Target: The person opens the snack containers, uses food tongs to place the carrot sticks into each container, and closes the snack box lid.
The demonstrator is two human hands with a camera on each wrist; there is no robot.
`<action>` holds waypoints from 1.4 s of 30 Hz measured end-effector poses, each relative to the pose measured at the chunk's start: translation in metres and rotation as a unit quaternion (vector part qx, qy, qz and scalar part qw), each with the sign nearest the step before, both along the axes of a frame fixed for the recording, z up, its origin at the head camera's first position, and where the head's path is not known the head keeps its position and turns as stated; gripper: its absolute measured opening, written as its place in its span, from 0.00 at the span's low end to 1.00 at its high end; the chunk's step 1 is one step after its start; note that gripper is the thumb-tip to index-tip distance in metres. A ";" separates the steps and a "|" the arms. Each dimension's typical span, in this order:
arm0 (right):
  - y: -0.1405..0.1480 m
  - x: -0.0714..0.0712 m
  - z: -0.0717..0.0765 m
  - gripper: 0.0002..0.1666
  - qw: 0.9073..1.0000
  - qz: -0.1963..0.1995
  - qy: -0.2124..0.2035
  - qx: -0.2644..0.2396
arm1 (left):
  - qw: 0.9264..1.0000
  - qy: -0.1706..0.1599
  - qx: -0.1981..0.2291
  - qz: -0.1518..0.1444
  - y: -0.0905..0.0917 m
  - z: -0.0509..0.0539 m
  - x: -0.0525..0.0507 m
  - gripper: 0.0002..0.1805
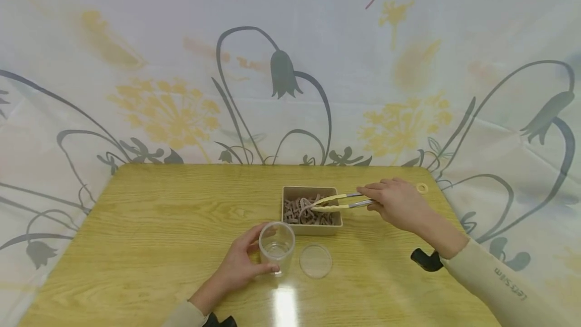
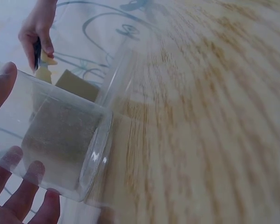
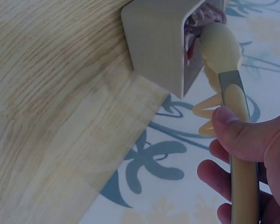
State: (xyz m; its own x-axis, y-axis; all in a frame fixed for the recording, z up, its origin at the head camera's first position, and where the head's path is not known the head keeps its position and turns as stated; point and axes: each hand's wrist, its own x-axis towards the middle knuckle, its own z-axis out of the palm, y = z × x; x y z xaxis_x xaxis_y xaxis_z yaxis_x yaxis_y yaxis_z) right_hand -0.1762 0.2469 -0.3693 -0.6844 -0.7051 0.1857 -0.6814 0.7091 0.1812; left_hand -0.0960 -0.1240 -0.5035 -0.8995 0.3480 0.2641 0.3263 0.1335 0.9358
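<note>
My left hand (image 1: 240, 264) holds a clear cylindrical jar (image 1: 277, 249) upright on the table, fingers and thumb around its side. Through the jar wall in the left wrist view, nothing but the scene behind shows. In my right hand (image 1: 401, 206) are tongs (image 3: 242, 186) with cream-yellow heads and metal arms. Their tips reach into a beige rectangular box (image 1: 313, 230), among brownish-purple strips (image 1: 292, 211); a strip lies at the tips, but whether it is pinched I cannot tell. A clear round lid (image 1: 315, 261) lies flat to the right of the jar.
The wood-grain table (image 1: 181, 226) ends at a flower-printed cloth (image 1: 290, 115) behind it. Near the far right corner lies a small yellow ring (image 1: 422, 188). A black wrist mount (image 1: 426, 260) juts out from the right sleeve.
</note>
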 end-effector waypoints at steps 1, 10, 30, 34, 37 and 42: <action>0.001 0.000 0.000 0.30 1.000 -0.001 0.000 0.000 | 1.000 0.002 -0.001 -0.001 0.000 0.000 0.000 0.47; 0.006 -0.002 0.007 0.30 1.000 -0.006 0.014 -0.005 | 1.000 -0.007 0.006 -0.002 0.000 -0.001 -0.001 0.49; 0.009 0.004 0.029 0.32 0.992 0.056 0.083 -0.077 | 1.000 -0.021 0.019 -0.007 -0.001 -0.002 -0.003 0.46; 0.011 0.004 0.030 0.32 0.990 0.066 0.087 -0.089 | 0.999 -0.027 0.018 -0.007 -0.001 -0.002 -0.003 0.46; 0.011 0.005 0.032 0.32 0.989 0.067 0.086 -0.097 | 0.999 -0.027 0.017 -0.006 -0.001 -0.002 -0.003 0.46; 0.008 0.010 0.040 0.32 0.987 0.077 0.088 -0.109 | 0.999 -0.026 0.023 -0.012 0.000 -0.004 -0.003 0.46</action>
State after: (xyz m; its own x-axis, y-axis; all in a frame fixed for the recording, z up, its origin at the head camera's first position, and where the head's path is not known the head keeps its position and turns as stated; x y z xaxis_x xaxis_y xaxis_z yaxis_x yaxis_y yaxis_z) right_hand -0.1666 0.2545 -0.3295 -0.5164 -0.7284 0.4503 -0.7556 0.6350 0.1607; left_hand -0.0995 -0.1244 -0.5070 -0.9038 0.3586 0.2334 0.2801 0.0835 0.9563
